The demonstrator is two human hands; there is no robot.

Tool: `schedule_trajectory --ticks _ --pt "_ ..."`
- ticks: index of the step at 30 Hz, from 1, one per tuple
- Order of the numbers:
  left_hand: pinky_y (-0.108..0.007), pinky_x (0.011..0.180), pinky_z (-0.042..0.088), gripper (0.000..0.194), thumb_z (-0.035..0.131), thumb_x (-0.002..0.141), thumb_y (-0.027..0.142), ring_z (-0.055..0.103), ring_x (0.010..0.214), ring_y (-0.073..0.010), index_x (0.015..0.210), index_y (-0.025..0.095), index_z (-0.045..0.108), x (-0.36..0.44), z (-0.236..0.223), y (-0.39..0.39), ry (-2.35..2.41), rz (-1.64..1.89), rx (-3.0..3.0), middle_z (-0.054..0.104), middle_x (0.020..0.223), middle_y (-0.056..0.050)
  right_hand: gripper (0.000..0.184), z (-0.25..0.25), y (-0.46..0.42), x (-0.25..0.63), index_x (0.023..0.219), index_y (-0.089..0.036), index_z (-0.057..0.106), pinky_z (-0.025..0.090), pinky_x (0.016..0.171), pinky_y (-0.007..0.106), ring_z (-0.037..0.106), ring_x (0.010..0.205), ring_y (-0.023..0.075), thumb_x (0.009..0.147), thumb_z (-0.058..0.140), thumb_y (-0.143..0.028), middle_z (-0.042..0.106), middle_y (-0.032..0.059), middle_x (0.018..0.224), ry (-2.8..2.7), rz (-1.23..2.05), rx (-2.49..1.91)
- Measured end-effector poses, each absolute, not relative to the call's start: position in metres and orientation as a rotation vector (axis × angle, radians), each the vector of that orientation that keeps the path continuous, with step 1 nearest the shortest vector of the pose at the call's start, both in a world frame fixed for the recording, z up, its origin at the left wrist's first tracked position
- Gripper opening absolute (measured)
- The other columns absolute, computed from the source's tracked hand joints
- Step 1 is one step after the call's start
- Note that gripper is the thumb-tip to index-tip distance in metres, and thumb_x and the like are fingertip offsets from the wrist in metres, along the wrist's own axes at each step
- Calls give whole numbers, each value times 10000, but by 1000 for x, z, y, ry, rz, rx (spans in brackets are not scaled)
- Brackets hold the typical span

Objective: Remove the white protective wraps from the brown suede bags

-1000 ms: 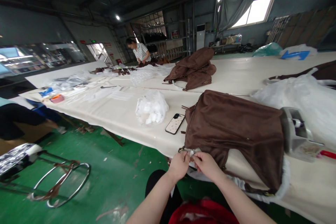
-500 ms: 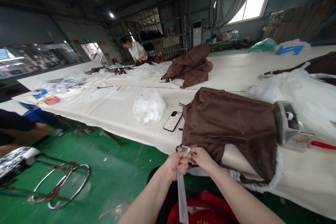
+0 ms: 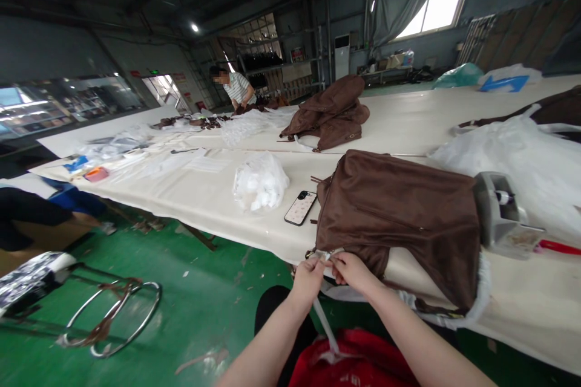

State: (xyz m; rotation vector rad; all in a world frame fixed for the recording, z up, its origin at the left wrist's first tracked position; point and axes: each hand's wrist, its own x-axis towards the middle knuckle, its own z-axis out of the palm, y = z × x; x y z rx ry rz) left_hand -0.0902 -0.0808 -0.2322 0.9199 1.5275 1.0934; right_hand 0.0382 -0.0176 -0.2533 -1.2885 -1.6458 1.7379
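Note:
A brown bag (image 3: 399, 199) lies on the white-covered table at my right. At its near left corner, my left hand (image 3: 310, 275) and my right hand (image 3: 348, 270) meet, fingertips almost touching. Both are closed in a pinch on a white strip (image 3: 325, 321), whose loose end hangs down between my forearms. The small piece between the fingertips is mostly hidden, beside the bag's metal fitting. A phone (image 3: 300, 208) in a patterned case rests just left of the bag.
A clear plastic bag of white pieces (image 3: 261, 181) sits left of the phone. Behind lies a pile of brown bags (image 3: 329, 113). A grey tape dispenser (image 3: 497, 208) stands at the right. A stool (image 3: 113, 314) is on the green floor; a person (image 3: 239, 87) stands across the table.
My left hand has turned from a curled grip to a pinch near the right fingertips. The hanging strip has swung right and looks narrower. The view has shifted slightly.

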Motion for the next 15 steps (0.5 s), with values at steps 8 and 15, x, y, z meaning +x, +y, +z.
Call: schedule_trajectory --ticks 8,15 --pt "-343 723 477 424 433 886 164 624 847 -260 1303 162 510 -94 -246 -97 2096 435 2172 628 949 -143 508 -246 -24 47 740 -158 571 397 400 194 572 417 106 943 258 -503 599 8 553 -1494 1854 -1324" --pt "-339 637 509 494 462 864 125 634 786 -255 1357 105 435 -92 -248 -101 2153 191 2483 608 874 -111 570 -235 -28 40 649 -176 561 346 340 211 522 338 113 830 408 -694 576 2 484 -1527 1750 -1393"
